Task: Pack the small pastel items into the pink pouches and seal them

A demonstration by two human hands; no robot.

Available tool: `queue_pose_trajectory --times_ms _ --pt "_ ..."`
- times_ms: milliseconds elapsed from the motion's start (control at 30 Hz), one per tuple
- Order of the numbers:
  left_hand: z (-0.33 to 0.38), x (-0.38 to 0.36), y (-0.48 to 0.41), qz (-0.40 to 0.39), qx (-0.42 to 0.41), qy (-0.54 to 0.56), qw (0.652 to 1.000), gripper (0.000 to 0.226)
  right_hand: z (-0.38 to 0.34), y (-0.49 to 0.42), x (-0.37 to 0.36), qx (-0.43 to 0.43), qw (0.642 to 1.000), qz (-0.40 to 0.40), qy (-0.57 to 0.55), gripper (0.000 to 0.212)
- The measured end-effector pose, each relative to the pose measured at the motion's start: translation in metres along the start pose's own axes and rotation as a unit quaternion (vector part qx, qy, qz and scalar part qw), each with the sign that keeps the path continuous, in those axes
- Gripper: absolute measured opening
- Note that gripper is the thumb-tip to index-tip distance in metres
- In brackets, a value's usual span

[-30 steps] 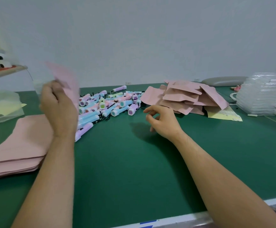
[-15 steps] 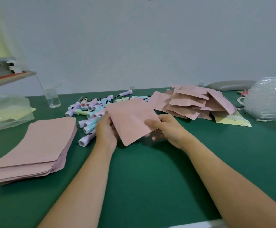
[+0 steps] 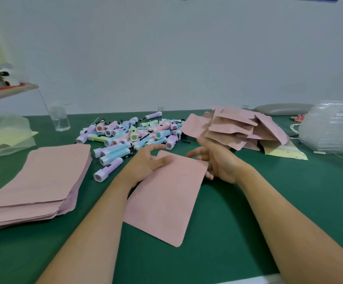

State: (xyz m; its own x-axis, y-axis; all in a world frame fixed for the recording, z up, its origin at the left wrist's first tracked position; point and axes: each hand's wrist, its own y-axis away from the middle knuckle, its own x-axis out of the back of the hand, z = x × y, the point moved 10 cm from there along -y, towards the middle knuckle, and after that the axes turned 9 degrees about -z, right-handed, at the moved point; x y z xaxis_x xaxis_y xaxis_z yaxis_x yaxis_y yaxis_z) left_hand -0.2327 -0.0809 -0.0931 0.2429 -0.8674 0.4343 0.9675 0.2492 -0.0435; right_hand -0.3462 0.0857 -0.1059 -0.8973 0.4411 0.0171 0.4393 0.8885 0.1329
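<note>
Since the pouch (image 3: 166, 197) lies flat near the middle of the table (image 3: 248, 232), mouth pointing away, it seems laid ready for filling. The left hand (image 3: 148, 162) grips its far left corner, thumb on top, likely to steady it. The right hand (image 3: 217, 162) sits at the far right corner with its fingers loosely spread. Blur hides whether any of them pinch the edge, though it may be about to part the mouth. The items (image 3: 131, 134) are heaped just beyond, toward the far edge and within easy reach. Flat pouches form a stack (image 3: 43, 177) by the left edge, and bulging ones a pile (image 3: 238, 130) toward the far right, probably the filled ones. The table is covered in green. A cup (image 3: 60, 119) and a bag (image 3: 2, 136) stand at the far left, clear trays (image 3: 328, 128) at the right edge, and a pale wall (image 3: 166, 58) behind.
</note>
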Motion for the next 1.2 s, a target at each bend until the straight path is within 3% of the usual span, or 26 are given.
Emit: queue_pose_trajectory --times_ms 100,200,333,500,667,767,867,933,1033,1133,1200 --pt "0.001 -0.010 -0.002 -0.024 -0.015 0.004 1.000 0.054 0.004 0.007 -0.022 -0.016 0.989 -0.120 0.079 0.042" --pt "0.002 -0.004 0.001 0.000 -0.043 0.019 0.999 0.060 0.002 0.014 -0.033 -0.022 0.982 -0.178 0.055 0.036" --pt "0.009 -0.006 0.002 -0.003 -0.085 0.012 0.996 0.055 0.006 0.013 -0.029 -0.061 0.986 -0.152 0.000 0.049" --pt "0.037 -0.020 0.003 -0.011 -0.145 -0.029 0.989 0.056 -0.001 0.018 -0.029 -0.038 0.983 -0.170 0.064 0.037" --pt "0.049 -0.019 0.007 0.011 -0.157 -0.066 0.985 0.063 -0.002 0.023 -0.022 -0.043 0.983 -0.157 0.088 0.031" --pt "0.049 -0.018 0.007 0.010 -0.158 -0.067 0.985 0.066 0.002 0.021 -0.025 -0.069 0.984 -0.151 0.067 0.041" --pt "0.045 -0.017 0.007 0.007 -0.139 -0.083 0.987 0.076 -0.003 0.018 -0.033 -0.045 0.980 -0.166 0.103 0.031" --pt "0.043 -0.013 0.009 0.042 -0.124 -0.120 0.984 0.077 -0.004 0.015 -0.031 -0.029 0.981 -0.149 0.120 0.034" --pt "0.051 0.008 0.018 0.164 -0.148 -0.169 0.960 0.069 -0.011 0.011 -0.021 0.017 0.990 -0.090 0.104 0.036" --pt "0.066 0.023 0.032 0.273 -0.204 -0.213 0.916 0.040 -0.027 0.011 -0.010 0.091 0.994 -0.021 0.059 0.037" --pt "0.071 0.023 0.036 0.298 -0.215 -0.217 0.904 0.020 -0.034 0.011 -0.004 0.128 0.991 0.016 0.042 0.040"
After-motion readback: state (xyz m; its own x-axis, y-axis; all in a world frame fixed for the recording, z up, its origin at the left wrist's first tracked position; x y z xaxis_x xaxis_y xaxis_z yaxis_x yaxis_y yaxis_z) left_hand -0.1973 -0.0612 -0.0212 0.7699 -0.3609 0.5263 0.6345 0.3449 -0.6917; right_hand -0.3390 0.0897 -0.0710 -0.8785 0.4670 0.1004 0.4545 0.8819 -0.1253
